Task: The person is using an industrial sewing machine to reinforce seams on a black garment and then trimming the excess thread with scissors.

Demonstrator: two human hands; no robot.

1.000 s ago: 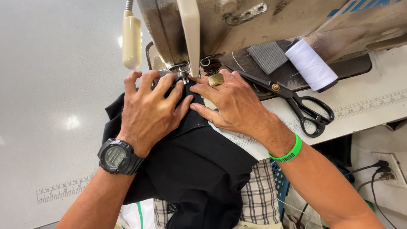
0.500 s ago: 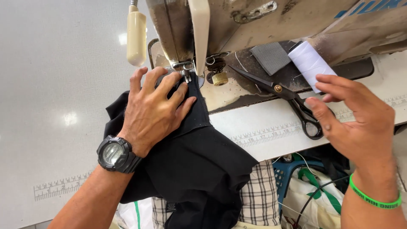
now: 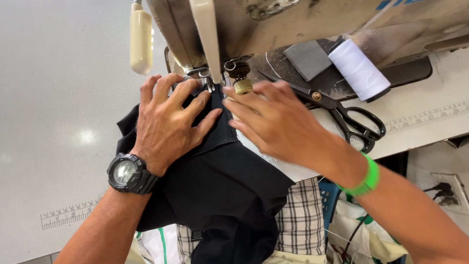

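Hands (image 3: 168,122) (image 3: 276,122) flatten smooth black fabric (image 3: 224,181) under worn metal machine (image 3: 273,24).

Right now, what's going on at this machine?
A person is at a sewing machine. The left hand lies flat on black fabric, pressing it by the presser foot. The right hand rests open at the fabric's right edge beside the foot. Scissors and a white thread spool lie untouched to the right.

left hand (image 3: 168,122) flat on black fabric (image 3: 224,181) — right hand (image 3: 276,122) apparently touching
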